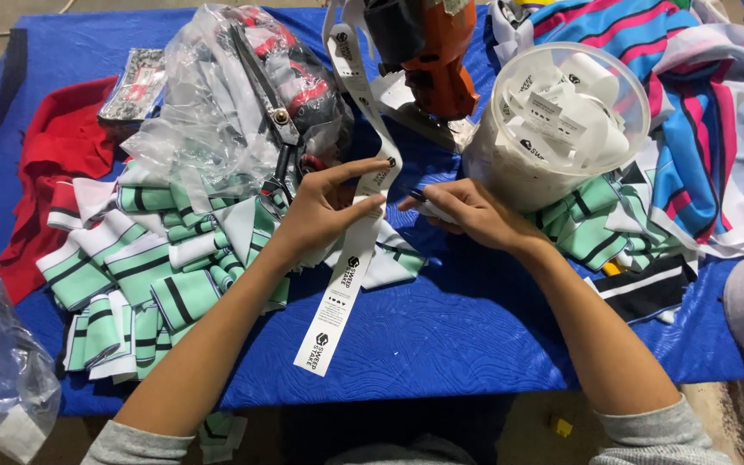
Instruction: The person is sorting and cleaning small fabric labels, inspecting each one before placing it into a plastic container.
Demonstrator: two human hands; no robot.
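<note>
A long white label ribbon (348,274) is trailing toward the table's (441,344) near edge, glossy and flat. The left hand (325,211) is pinching it between thumb and forefinger; the right hand (462,211) is gripping its cut end beside a clear round tub (510,176) of labels. Striped knit pieces (144,275) are lying left.

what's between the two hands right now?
In the head view, the white label strip hangs between them: the left hand pinches it, and the right hand sits just beside it over the blue cloth.
</note>
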